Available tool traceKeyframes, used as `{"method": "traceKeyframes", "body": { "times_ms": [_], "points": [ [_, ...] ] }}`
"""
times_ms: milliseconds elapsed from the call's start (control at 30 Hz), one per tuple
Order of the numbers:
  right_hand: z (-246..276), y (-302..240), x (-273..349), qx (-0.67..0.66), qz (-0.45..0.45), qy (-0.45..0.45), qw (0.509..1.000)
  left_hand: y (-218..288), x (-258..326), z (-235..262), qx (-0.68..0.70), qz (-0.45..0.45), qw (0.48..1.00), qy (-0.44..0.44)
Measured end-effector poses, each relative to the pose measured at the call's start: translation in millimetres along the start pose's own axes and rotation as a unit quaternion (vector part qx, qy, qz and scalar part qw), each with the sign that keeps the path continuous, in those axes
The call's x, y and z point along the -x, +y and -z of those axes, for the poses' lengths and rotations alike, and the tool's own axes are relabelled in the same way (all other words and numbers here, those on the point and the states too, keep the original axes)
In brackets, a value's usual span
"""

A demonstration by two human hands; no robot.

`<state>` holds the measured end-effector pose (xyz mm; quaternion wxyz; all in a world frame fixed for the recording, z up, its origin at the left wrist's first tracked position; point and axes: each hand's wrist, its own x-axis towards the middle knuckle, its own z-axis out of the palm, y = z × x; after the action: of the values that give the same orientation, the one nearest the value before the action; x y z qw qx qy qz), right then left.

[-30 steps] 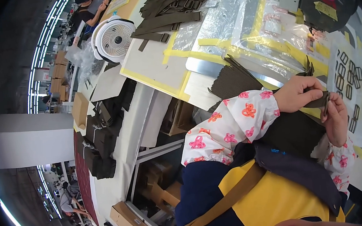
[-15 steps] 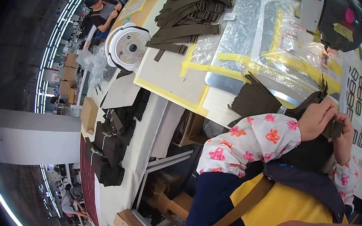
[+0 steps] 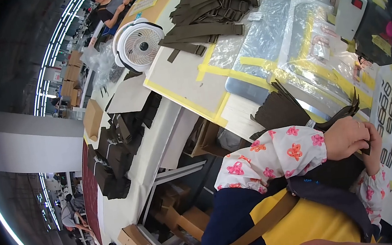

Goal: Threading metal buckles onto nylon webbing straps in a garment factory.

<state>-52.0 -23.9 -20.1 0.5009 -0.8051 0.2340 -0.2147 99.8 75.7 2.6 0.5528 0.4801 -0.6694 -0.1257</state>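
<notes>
My left hand (image 3: 346, 137), in a white sleeve with pink and orange flowers, is closed with its fingers pressed against those of my right hand (image 3: 375, 147). Between them shows the edge of a dark strap piece (image 3: 367, 148), mostly hidden by the fingers. Beside my left wrist lies a fanned bundle of dark strap pieces (image 3: 278, 112) on the table. Flat dark rectangular buckles (image 3: 387, 109) are spread on a white sheet to the right of my hands. Farther off is a heap of dark straps fitted with metal buckles (image 3: 210, 7).
A white fan (image 3: 143, 46) stands at the table's far left corner. A machine with a red switch (image 3: 358, 2) is at the far right. More dark pieces (image 3: 114, 167) lie on the left table. Cardboard boxes (image 3: 196, 222) sit below. A person (image 3: 111, 9) is in the background.
The strap piece between my hands was showing more and now is mostly covered by fingers. My left hand has rolled over it. The surroundings have shifted slightly in view.
</notes>
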Motion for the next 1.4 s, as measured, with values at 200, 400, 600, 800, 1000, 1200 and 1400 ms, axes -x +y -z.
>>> {"method": "traceKeyframes", "body": {
  "times_ms": [200,400,600,800,1000,1200,1400],
  "points": [
    [-9,-11,-11,-0.236,-0.195,-0.034,0.951,-13,1,10,-0.048,0.168,0.983,-0.063],
    [-10,-17,-5,-0.161,-0.139,-0.045,0.976,-14,-1,13,0.010,0.192,0.979,-0.063],
    [-15,-25,4,-0.139,-0.155,-0.020,0.978,-13,0,8,-0.028,0.208,0.973,-0.101],
    [-17,-22,7,-0.130,-0.152,-0.011,0.980,-15,1,11,-0.010,0.193,0.970,-0.147],
    [-16,-20,10,-0.135,-0.140,-0.011,0.981,-17,1,9,0.010,0.183,0.973,-0.141],
    [-6,-25,8,-0.174,-0.162,-0.036,0.971,-26,6,0,0.031,0.114,0.993,-0.015],
    [0,-21,9,-0.338,-0.191,-0.054,0.920,-16,-1,13,0.176,0.164,0.967,-0.087]
  ]
}}
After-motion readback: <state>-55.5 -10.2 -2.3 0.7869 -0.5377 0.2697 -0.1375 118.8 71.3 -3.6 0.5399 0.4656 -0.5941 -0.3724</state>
